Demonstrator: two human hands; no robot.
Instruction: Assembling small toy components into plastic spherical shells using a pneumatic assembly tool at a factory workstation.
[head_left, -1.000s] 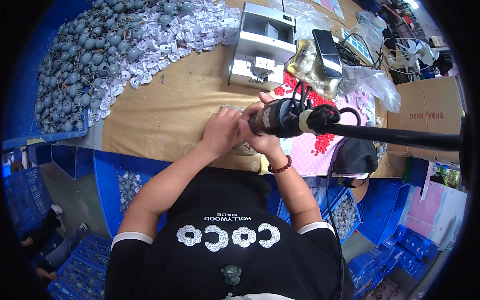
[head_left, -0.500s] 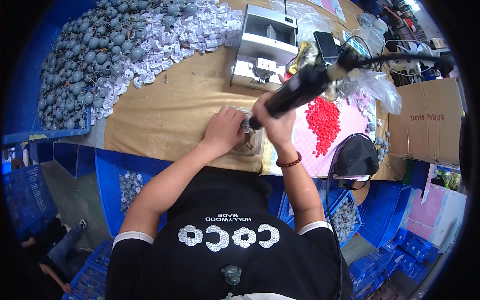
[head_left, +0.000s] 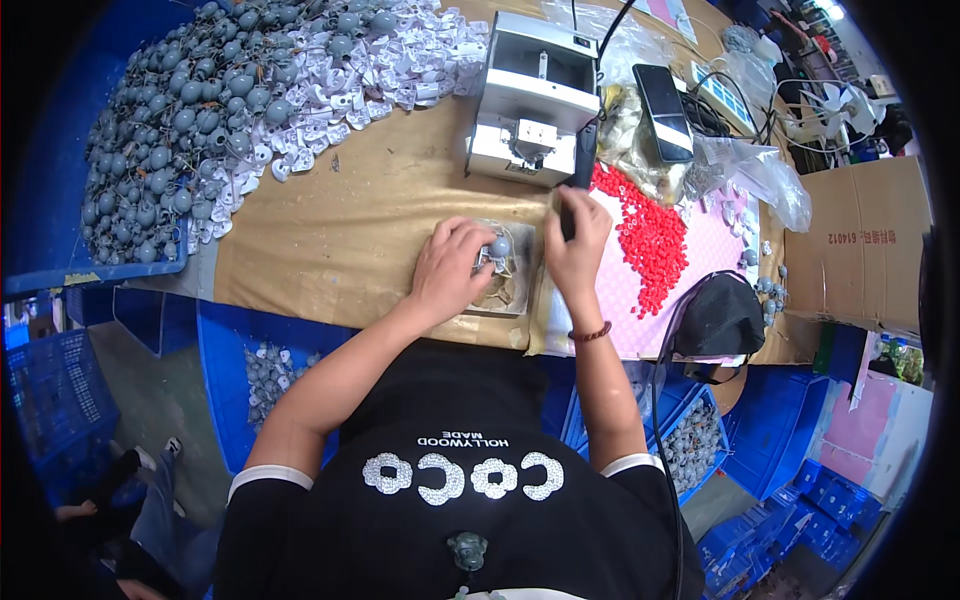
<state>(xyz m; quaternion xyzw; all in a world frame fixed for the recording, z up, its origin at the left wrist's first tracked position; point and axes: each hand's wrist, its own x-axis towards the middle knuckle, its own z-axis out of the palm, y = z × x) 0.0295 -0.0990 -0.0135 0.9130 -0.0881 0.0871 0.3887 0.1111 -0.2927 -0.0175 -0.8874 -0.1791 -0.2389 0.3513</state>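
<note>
My left hand [head_left: 455,268] rests at a flat square fixture [head_left: 508,302] near the table's front edge. Its fingers are curled against a small part with a grey ball [head_left: 499,246] and a white piece, sitting in the fixture. To the right, my right hand [head_left: 578,243] is closed around the lower end of a black corded electric screwdriver [head_left: 586,150]. The tool's upper body runs up beside the silver-white machine [head_left: 530,100], its cord leading upward. The right fingers partly cover the tool, and its tip cannot be made out.
Grey ball parts [head_left: 150,160] and white plastic pieces [head_left: 310,110] are heaped at the left. Small red pieces [head_left: 650,245] lie on a pink sheet at the right. Beyond are a phone [head_left: 662,110], a black pouch [head_left: 715,315] and a cardboard box [head_left: 855,230]. A person's leg [head_left: 160,510] shows lower left.
My right hand has swung the screwdriver off the fixture, from a slant across the red pieces to beside the machine. The grey ball is now uncovered; my left hand stays at the fixture.
</note>
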